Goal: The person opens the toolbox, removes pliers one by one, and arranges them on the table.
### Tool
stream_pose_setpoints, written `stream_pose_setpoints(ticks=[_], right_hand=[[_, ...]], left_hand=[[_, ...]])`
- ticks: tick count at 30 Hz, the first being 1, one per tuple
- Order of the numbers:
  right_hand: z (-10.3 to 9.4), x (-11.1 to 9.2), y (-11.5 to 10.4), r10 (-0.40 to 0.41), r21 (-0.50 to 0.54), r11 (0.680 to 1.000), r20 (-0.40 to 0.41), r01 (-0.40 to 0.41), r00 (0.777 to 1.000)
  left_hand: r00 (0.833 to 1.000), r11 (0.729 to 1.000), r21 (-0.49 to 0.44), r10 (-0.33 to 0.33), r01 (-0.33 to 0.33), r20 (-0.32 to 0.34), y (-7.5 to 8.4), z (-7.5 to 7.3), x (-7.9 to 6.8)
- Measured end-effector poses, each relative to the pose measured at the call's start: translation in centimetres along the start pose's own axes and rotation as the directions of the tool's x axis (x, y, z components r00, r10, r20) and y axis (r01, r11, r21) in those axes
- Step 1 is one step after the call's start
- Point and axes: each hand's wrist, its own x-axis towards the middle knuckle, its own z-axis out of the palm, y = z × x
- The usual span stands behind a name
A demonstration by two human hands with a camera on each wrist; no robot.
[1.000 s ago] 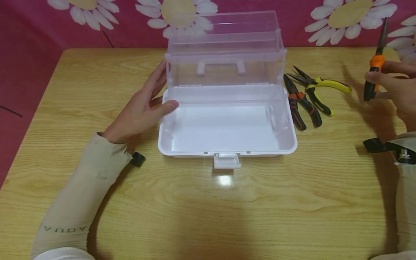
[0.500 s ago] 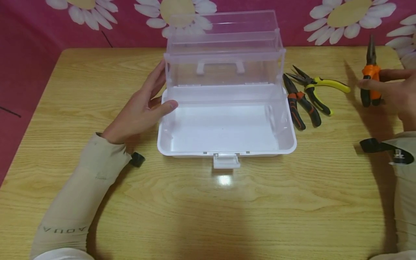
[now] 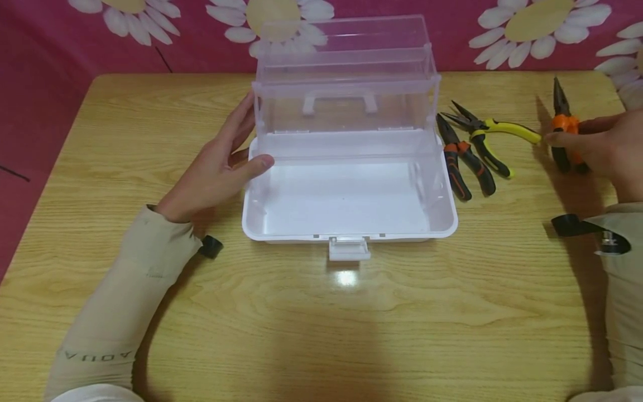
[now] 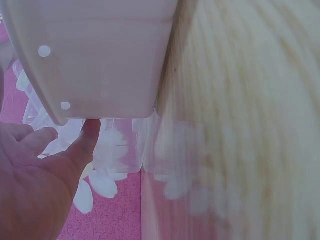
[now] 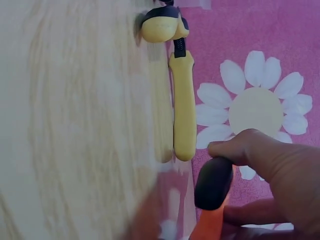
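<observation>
A white plastic toolbox (image 3: 346,232) stands with its clear lid (image 3: 346,58) raised at the back; its inside is bare. My left hand (image 3: 213,167) holds its left side, the thumb over the rim and the fingers round the rear corner. In the left wrist view a fingertip (image 4: 90,127) touches the back edge of the box. My right hand (image 3: 615,145) pinches orange-and-black pliers (image 3: 566,124) by the handles, jaws pointing away from me, over the table's right side. In the right wrist view a black handle end (image 5: 214,184) shows under the thumb.
Right of the toolbox lie long-nose pliers with yellow-and-black handles (image 3: 512,129) and pliers with black-and-orange handles (image 3: 477,170). The wooden table (image 3: 427,329) ends at a pink flowered wall (image 3: 402,33). A latch (image 3: 349,249) sticks out from the toolbox front.
My right hand has moved left and down with the orange-and-black pliers, which have turned to show both handles. My left hand has stayed on the toolbox.
</observation>
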Motion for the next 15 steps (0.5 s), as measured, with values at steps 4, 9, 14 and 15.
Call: stream_pose_setpoints(ticks=[4, 9, 14, 15], right_hand=[[0.1, 0.5, 0.0, -0.005, -0.13, 0.992, 0.019, 0.007, 1.0], [0.6, 2.1, 1.1, -0.06, -0.191, 0.98, 0.008, 0.06, 0.998], [1.5, 4.3, 3.3, -0.071, -0.22, 0.973, -0.007, 0.068, 0.997], [1.5, 4.3, 3.3, -0.072, -0.216, 0.974, -0.007, 0.069, 0.997]], left_hand=[[1.0, 1.0, 0.007, 0.002, -0.002, -0.003, 0.0, 0.0, 0.0], [1.0, 1.0, 0.008, 0.004, -0.004, -0.002, 0.0, 0.0, 0.0], [1.0, 1.0, 0.003, 0.002, -0.002, -0.001, 0.0, 0.0, 0.0], [1.0, 1.0, 0.002, 0.004, -0.004, 0.0, 0.0, 0.0, 0.0]])
